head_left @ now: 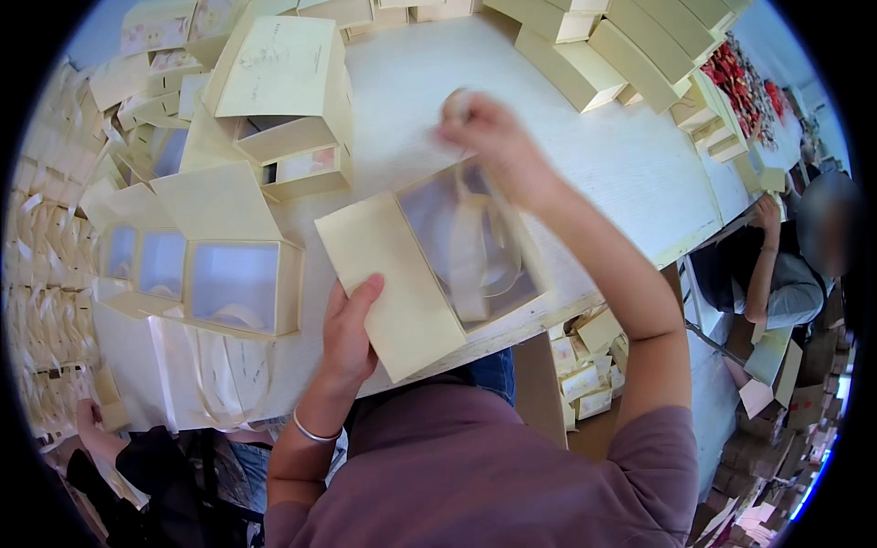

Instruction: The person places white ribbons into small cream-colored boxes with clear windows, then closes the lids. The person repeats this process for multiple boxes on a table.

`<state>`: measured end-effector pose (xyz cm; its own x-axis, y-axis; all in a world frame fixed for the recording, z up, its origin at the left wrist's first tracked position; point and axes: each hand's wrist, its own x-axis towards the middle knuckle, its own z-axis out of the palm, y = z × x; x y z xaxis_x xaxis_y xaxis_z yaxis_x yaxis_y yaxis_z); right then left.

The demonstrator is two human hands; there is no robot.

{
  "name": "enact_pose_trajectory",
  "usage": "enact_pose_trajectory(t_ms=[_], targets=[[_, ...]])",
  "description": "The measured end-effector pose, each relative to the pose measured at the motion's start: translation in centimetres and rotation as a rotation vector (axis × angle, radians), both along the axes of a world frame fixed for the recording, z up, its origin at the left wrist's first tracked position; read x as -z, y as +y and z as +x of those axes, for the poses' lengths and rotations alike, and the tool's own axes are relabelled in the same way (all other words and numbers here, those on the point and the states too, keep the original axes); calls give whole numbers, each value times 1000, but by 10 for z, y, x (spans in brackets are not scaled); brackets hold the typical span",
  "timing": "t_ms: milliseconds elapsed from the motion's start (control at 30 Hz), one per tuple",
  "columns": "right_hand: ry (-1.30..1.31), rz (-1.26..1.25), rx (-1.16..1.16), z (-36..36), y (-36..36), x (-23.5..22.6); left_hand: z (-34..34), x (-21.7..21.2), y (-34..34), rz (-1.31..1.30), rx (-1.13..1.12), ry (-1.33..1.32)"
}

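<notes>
A cream gift box (393, 274) lies at the table's near edge, turned at an angle. One side is a plain cream panel, the other a clear window (429, 219) with a pale ribbon (470, 256) looped over it. My left hand (352, 329) grips the box's near left edge, thumb on top of the cream panel. Above the box's far edge, my right hand (493, 137) is raised and blurred by motion. Its fingers look pinched round something small and pale, which I cannot make out.
Open windowed boxes (233, 283) and a stacked closed box (274, 73) stand left. More cream boxes (585, 64) are piled far right. A carton of small packets (589, 365) sits below the table edge. Co-workers are at right (786, 265) and lower left (174, 475).
</notes>
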<state>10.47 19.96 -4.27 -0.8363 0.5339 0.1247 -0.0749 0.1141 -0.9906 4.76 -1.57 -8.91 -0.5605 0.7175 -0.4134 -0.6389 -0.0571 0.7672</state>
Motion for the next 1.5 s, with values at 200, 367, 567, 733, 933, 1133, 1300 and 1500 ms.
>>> enact_pose_trajectory(t_ms=[200,367,567,733,933,1133,1300,1500], targets=[[185,-303,-177,70,84,20,-3,-1,2,39,49,47],[-42,-219,-85,92,89,31,1,-2,3,18,52,69],[12,-288,-89,83,93,56,2,3,3,14,50,21],[-42,388,-41,80,86,-19,3,-13,7,48,103,128],[-3,169,-252,73,9,-100,-6,-57,30,195,-216,1431],[-291,-6,-539,65,-37,-94,7,-110,54,335,40,1727],[-310,113,-352,76,-48,-77,1,-95,56,340,89,1555],[-445,-2,-321,88,-43,-93,15,-95,64,354,256,1285]])
